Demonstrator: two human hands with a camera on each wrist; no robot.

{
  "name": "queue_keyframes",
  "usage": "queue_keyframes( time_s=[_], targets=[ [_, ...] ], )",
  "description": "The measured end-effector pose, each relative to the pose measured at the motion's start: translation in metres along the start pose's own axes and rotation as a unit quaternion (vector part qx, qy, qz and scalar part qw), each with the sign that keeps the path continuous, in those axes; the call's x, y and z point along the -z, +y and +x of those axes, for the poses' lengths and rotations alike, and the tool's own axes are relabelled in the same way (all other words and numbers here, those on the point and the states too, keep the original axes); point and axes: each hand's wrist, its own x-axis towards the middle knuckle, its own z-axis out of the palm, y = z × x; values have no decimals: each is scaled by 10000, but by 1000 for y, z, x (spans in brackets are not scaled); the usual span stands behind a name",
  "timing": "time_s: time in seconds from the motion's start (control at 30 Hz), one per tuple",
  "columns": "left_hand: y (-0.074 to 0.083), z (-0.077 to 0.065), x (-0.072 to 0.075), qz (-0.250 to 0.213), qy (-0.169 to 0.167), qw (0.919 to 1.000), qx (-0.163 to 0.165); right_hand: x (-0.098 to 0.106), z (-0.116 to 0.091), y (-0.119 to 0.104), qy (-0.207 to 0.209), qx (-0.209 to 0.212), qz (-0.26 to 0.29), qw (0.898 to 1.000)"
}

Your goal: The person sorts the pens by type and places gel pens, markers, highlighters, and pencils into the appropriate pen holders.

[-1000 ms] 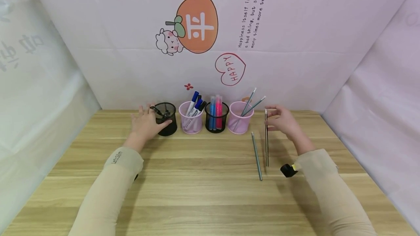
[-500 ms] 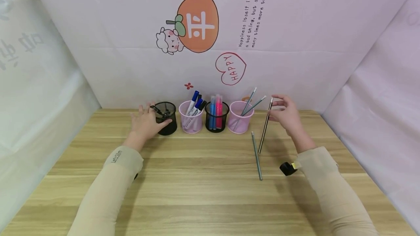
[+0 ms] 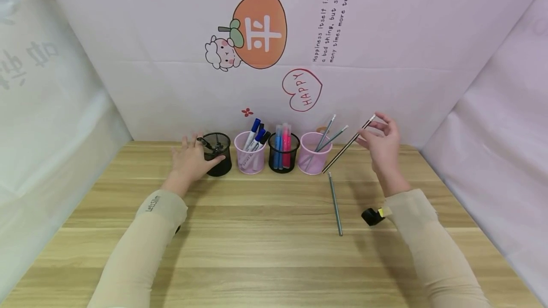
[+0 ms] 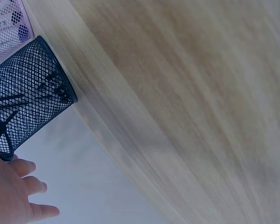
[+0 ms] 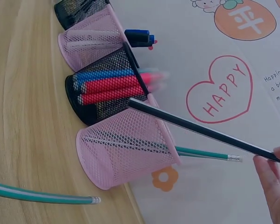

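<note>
My right hand [image 3: 382, 142] pinches a dark striped pencil [image 3: 348, 145] near its white-tipped upper end. The pencil slants down to the left, its lower end in front of the right pink mesh pen cup [image 3: 311, 161] in the head view. Two green pencils [image 5: 203, 153] lean inside that cup. Another green pencil [image 3: 335, 203] lies on the table. Around the left side of the leftmost black mesh cup [image 3: 219, 168] rests my left hand [image 3: 190, 159], fingers spread and thumb across its front. Dark items [image 4: 9, 109] show through that cup's mesh.
Between the end cups stand a pink mesh cup [image 3: 249, 163] with several markers and a black mesh cup [image 3: 281, 163] with blue and pink pens. A printed cloth [image 3: 368, 84] rises behind the row. The wooden table [image 3: 257, 246] extends toward the front.
My right hand has risen and moved right and back. The dark pencil has tilted from upright to slanting, its lower end swinging up toward the right pink cup. My left hand stays put.
</note>
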Motion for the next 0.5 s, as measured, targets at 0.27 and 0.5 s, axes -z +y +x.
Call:
queue_keyframes(
  time_s=[0.27,0.5],
  targets=[
    [-2,2,-2,47,8,10000,-4,-6,3,7,526,526,791,9941],
    [-4,3,-3,65,15,10000,-2,-9,7,13,885,1057,1216,9829]
  ],
)
